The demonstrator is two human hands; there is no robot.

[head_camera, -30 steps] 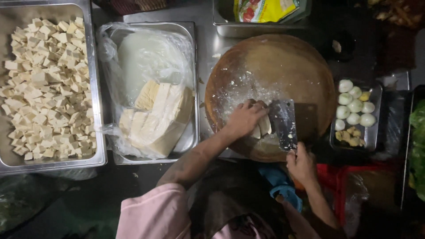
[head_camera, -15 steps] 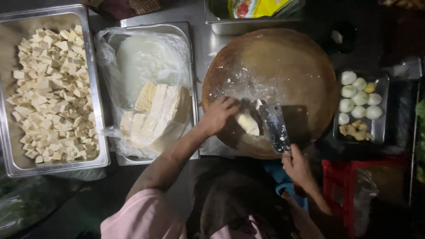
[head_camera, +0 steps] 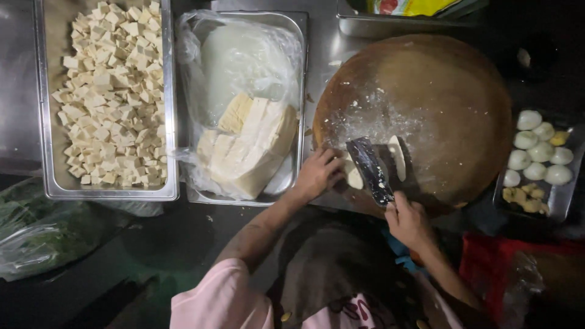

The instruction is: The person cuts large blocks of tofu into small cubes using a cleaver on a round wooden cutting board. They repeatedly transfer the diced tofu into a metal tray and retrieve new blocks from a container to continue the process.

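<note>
Cleaver (head_camera: 369, 170) in the right hand (head_camera: 409, 220), fist wrapped on its handle, slants across the chopping block's (head_camera: 451, 85) near-left edge; left hand (head_camera: 318, 173) pinches tofu (head_camera: 354, 178) just left of it.

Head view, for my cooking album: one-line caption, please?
Left hand steadies tofu on round wooden board while right hand holds cleaver.

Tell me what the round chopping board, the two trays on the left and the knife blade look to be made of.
The round chopping board looks like thick wood: brown, matte, worn pale where it is cut on. The tray of cubes and the lined tray seem stainless steel, grey with shiny rims; the second has a clear plastic liner. The knife blade appears dark metal, probably steel.
</note>
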